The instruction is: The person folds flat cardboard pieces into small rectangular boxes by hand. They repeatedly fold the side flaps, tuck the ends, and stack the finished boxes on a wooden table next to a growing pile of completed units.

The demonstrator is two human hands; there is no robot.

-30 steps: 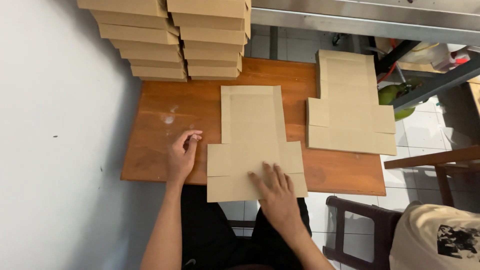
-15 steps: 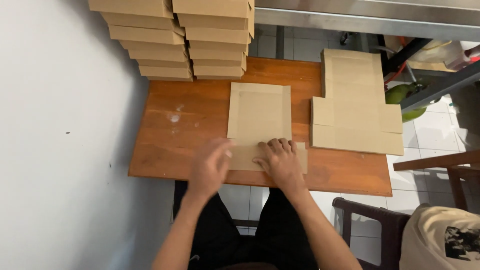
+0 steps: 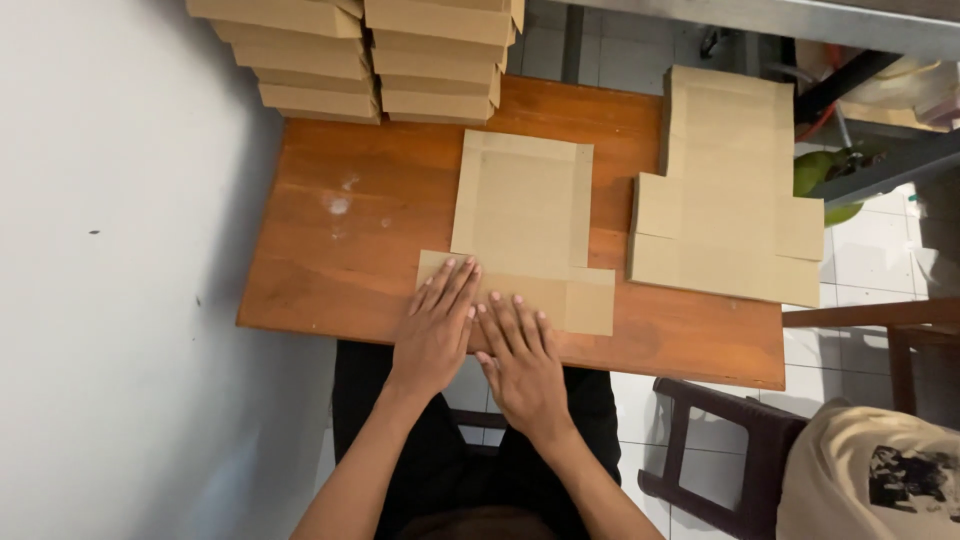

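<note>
A flat brown cardboard box blank (image 3: 523,215) lies on the wooden table (image 3: 330,250), its near flap folded over. My left hand (image 3: 438,325) and my right hand (image 3: 522,362) lie side by side, palms down and fingers spread, pressing on the blank's near edge at the table's front. Neither hand grips anything.
A pile of flat cardboard blanks (image 3: 725,190) lies on the table's right side. Two stacks of folded boxes (image 3: 375,55) stand at the far edge. A white wall (image 3: 110,270) runs along the left. A dark stool (image 3: 720,450) and another person's printed shirt (image 3: 870,480) are at the lower right.
The blank's near part has been folded over, so it now looks shorter. My left hand moved right from the bare table onto the blank, next to my right hand.
</note>
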